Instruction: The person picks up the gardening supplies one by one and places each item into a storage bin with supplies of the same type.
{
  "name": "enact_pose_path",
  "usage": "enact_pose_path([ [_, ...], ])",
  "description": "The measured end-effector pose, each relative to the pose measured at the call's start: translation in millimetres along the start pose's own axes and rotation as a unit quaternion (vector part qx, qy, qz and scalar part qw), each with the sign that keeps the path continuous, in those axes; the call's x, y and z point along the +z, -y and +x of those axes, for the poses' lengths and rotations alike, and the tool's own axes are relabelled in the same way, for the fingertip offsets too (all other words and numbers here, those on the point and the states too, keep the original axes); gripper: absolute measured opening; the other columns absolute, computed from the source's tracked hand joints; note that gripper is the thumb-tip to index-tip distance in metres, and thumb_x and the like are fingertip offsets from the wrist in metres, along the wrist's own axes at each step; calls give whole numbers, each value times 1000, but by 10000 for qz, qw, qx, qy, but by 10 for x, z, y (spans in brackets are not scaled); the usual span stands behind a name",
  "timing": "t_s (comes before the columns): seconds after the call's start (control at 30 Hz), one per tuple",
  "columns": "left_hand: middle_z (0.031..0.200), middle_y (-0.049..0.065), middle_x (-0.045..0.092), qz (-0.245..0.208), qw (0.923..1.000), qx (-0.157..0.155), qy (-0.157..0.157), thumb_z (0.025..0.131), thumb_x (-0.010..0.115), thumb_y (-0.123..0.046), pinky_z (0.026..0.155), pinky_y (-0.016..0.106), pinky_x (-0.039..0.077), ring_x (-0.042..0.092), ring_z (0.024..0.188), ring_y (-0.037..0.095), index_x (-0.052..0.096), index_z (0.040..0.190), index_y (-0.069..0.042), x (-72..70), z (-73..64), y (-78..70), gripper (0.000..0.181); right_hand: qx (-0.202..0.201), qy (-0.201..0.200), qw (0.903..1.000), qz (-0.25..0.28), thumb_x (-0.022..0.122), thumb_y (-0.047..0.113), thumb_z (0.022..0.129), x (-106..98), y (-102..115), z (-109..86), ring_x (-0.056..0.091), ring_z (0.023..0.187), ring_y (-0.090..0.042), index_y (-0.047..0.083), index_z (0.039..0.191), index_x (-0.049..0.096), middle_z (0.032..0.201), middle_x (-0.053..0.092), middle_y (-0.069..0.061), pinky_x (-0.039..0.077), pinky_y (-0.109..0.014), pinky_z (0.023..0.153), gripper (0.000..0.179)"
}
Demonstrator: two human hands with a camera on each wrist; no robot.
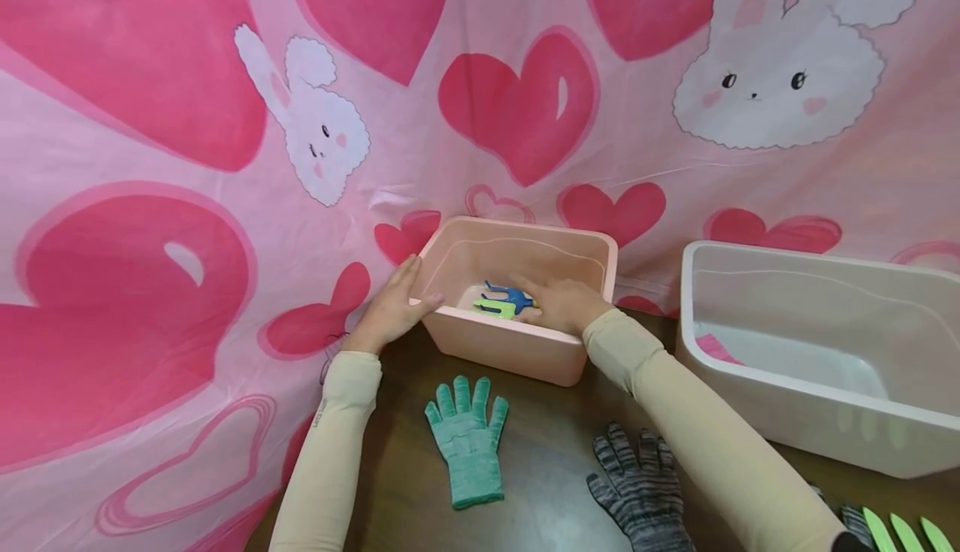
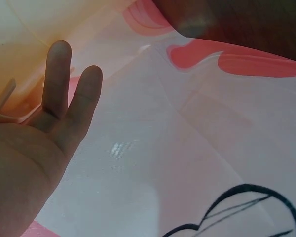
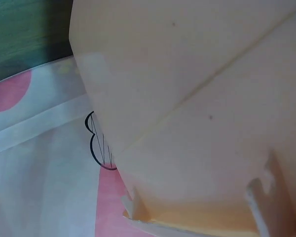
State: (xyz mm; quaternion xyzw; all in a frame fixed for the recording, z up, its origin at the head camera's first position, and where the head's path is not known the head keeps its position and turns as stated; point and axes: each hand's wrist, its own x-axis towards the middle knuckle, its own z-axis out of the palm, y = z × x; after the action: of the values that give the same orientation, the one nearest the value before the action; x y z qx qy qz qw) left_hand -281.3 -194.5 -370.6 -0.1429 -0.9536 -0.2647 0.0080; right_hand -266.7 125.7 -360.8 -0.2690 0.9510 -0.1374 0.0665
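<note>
Before the pink heart-patterned backdrop (image 1: 412,135), the left hand (image 1: 392,306) lies straight-fingered against the peach bin (image 1: 495,352), where the right hand (image 1: 564,305) meets the blue-and-green things (image 1: 513,297) inside, whether gripping I can't tell.

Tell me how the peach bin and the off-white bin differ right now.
Contents: the peach bin holds a blue item and a yellow-green item; the off-white bin holds a pink piece.
Contact: the left hand touches the peach bin and the right hand is inside it; neither touches the off-white bin.
Both are open-topped with rounded corners.
</note>
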Motion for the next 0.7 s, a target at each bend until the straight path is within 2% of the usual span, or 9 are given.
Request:
enact_pose_path([
  [0.07, 168, 10, 13, -16, 10000, -2, 5, 92, 66, -52, 114, 60, 27, 20, 150, 36, 16, 163, -10, 10, 5, -2, 97, 137, 16, 9999, -26, 61, 55, 91, 5, -7, -4, 64, 109, -33, 31, 162, 24, 142, 56, -12, 48, -56, 97, 84],
  [0.13, 168, 10, 13, -8, 10000, 9, 3, 92, 66, -52, 114, 60, 27, 20, 150, 36, 15, 163, -9, 16, 11, -4, 97, 192, -83, 9997, -79, 61, 58, 91, 5, -10, 0, 64, 112, -35, 29, 162, 25, 145, 54, -13, 48, -58, 98, 84],
  [0.27, 168, 9, 13, -5, 10000, 25, -22, 92, 66, -51, 114, 60, 26, 19, 150, 35, 16, 163, -9, 26, 34, -5, 96, 154, -734, 9969, -254, 61, 53, 95, -19, -16, 4, 64, 113, -36, 14, 153, 45, 139, 57, -17, 50, -56, 96, 72],
  [0.33, 168, 9, 13, 3, 10000, 28, -19, 92, 65, -52, 114, 60, 27, 19, 150, 35, 16, 163, -9, 32, 50, -13, 96, 124, -1189, 9924, -307, 63, 45, 97, -37, -27, -7, 68, 103, -32, 8, 139, 55, 122, 66, -16, 55, -51, 89, 56],
  [0.4, 168, 9, 13, -1, 10000, 48, -3, 93, 65, -52, 114, 59, 27, 19, 150, 34, 16, 163, -9, 38, 75, -30, 96, 77, -1725, 9846, -287, 65, 34, 97, -53, -43, -31, 69, 83, -25, 7, 119, 62, 95, 69, -9, 59, -43, 75, 35],
  [0.47, 168, 9, 13, -8, 10000, 66, 19, 93, 65, -51, 115, 58, 27, 19, 150, 34, 16, 163, -9, 47, 98, -42, 95, 0, -2256, 9741, -156, 66, 25, 96, -56, -60, -62, 61, 64, -18, 10, 100, 62, 73, 60, 0, 55, -35, 62, 16],
  [0.5, 168, 9, 13, 2, 10000, 63, 42, 93, 64, -52, 115, 57, 27, 19, 150, 34, 15, 163, -9, 51, 108, -46, 95, -37, -2497, 9683, -93, 65, 22, 95, -48, -71, -81, 56, 59, -16, 12, 93, 60, 65, 54, 2, 51, -34, 57, 12],
  [0.6, 168, 9, 12, -31, 9999, 66, 80, 93, 63, -54, 115, 57, 27, 18, 150, 34, 15, 163, -9, 74, 137, -34, 96, -38, -2889, 9571, 201, 64, 16, 93, -48, -75, -167, 49, 54, -14, 15, 81, 54, 58, 44, 5, 44, -32, 54, 16],
  [0.7, 168, 9, 12, -21, 9999, 66, 90, 92, 62, -58, 115, 57, 27, 18, 150, 33, 15, 163, -9, 92, 156, -8, 98, 78, -2849, 9575, 447, 65, 15, 92, -94, -41, -287, 49, 55, -16, 16, 78, 53, 58, 45, 4, 45, -33, 55, 18],
])
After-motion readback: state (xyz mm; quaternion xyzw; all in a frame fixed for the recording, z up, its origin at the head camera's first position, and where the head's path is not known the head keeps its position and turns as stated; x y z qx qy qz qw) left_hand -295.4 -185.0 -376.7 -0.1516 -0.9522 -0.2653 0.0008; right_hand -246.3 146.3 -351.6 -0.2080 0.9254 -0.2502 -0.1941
